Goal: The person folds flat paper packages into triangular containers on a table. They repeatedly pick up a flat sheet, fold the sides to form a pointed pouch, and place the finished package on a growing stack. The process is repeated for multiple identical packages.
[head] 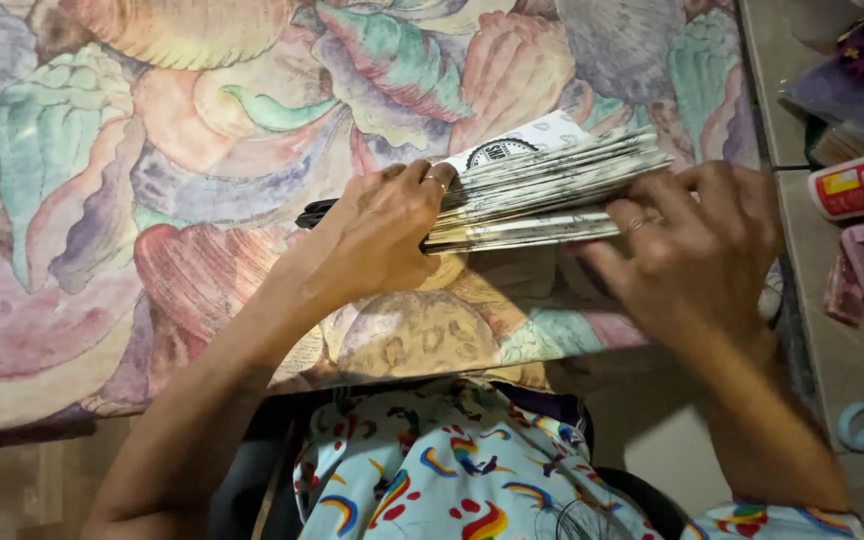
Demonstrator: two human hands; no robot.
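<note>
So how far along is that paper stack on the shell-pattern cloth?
Done: the paper stack sits gathered on the patterned cloth, its edges roughly lined up. In hand: the left hand presses its left end and the right hand covers its right end. Left: the sheets still fan apart on the right, and the glue bottle lies untouched beside it.

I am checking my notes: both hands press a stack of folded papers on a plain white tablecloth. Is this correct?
Not quite. In the head view the tablecloth is not plain white; it has a colourful shell pattern. The rest holds: left hand and right hand both press the stack of folded papers.
</note>
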